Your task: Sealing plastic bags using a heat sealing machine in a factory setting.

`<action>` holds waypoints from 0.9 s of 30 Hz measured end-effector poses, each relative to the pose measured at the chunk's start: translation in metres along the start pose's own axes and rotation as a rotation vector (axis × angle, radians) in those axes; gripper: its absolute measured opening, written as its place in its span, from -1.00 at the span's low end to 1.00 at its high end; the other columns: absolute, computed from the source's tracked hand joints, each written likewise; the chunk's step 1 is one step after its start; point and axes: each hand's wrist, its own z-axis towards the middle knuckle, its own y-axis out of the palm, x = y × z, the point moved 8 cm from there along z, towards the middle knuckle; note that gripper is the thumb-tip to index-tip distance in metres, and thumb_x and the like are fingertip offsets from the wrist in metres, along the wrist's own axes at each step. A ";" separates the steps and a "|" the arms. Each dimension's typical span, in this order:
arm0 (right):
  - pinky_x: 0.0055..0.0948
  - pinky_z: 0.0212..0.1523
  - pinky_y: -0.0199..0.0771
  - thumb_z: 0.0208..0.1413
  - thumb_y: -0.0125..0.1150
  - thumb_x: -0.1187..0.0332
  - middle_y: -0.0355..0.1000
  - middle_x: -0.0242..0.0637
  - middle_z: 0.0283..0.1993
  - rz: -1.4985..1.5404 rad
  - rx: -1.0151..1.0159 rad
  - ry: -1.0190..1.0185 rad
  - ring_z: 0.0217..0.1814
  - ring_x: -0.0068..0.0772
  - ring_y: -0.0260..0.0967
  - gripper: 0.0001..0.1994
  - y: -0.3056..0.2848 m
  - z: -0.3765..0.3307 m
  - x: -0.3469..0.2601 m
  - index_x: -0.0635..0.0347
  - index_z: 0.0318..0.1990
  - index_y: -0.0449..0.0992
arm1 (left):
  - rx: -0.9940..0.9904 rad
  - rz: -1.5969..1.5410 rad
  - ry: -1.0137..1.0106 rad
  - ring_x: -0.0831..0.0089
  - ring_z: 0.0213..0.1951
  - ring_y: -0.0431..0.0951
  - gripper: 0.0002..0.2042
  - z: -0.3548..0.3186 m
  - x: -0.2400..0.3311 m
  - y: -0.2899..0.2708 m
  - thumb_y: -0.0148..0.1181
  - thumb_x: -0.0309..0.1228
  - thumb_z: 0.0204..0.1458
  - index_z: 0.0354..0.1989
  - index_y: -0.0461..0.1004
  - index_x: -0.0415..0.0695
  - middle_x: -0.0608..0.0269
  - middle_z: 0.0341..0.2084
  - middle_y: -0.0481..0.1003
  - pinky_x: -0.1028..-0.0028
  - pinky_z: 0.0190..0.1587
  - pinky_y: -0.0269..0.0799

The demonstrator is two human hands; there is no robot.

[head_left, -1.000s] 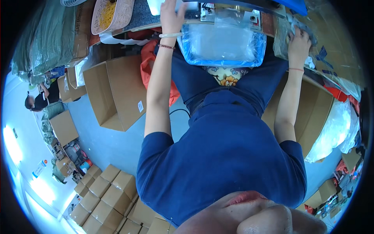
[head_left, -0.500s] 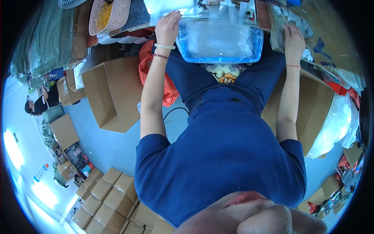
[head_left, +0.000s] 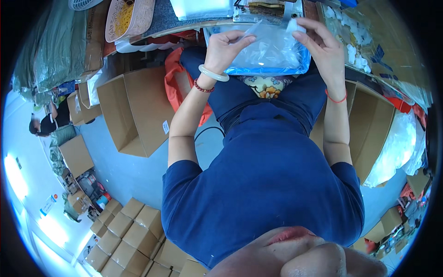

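My left hand point(head_left: 225, 50) is pinched on the edge of a small clear plastic bag point(head_left: 253, 29), above the near side of a blue-rimmed tray point(head_left: 263, 72). Between thumb and fingers, my right hand point(head_left: 326, 48) holds a small white piece point(head_left: 295, 27) over the tray's right part; its exact kind cannot be made out. Crumpled clear plastic bags point(head_left: 270, 51) lie in the tray, which rests at my lap. Beyond it, a metal device point(head_left: 263, 11) sits on the bench. More small white pieces point(head_left: 354, 54) lie spread to the right of my right hand.
A stack of clear bags point(head_left: 203, 9) lies on the bench's left, beside a basket point(head_left: 148, 21) of yellow bands. Open cardboard boxes point(head_left: 150, 106) stand at both my sides. Stacked cartons point(head_left: 134, 231) fill the lower left; another person point(head_left: 48, 122) is far left.
My left hand came back from the bag stack, now pinching a clear bag. My right hand moved left from the white pieces with one in its fingers. Both hands now meet above the tray.
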 end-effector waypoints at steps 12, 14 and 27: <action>-0.42 -0.14 0.41 0.17 0.20 0.22 0.51 -0.23 -0.15 -0.662 -0.609 -0.411 -0.16 -0.34 0.46 -0.71 0.042 0.024 -0.046 0.22 -0.09 0.54 | -0.481 -0.125 -0.107 0.60 -0.30 0.58 -0.80 -0.005 -0.001 0.035 0.28 -0.36 0.11 -0.19 0.64 -0.23 0.25 -0.33 0.64 0.64 -0.20 0.46; -0.43 -0.12 0.42 0.18 0.19 0.23 0.52 -0.21 -0.14 -0.573 -0.524 -0.237 -0.14 -0.31 0.47 -0.72 0.035 0.037 -0.031 0.22 -0.07 0.54 | -0.634 -0.479 -0.316 0.44 -0.19 0.62 -0.79 -0.010 -0.013 0.053 0.23 -0.39 0.14 -0.15 0.61 -0.26 0.15 -0.30 0.64 0.55 -0.10 0.52; -0.11 -0.09 0.47 0.16 0.06 0.41 0.46 -0.09 -0.02 -1.230 0.267 -0.628 -0.11 0.03 0.45 -0.75 -0.067 0.070 0.050 0.27 -0.03 0.44 | -0.329 -0.983 -0.367 0.28 -0.14 0.62 -0.73 0.051 -0.035 0.068 0.22 -0.44 0.14 -0.08 0.52 -0.39 0.04 -0.18 0.58 0.33 -0.09 0.61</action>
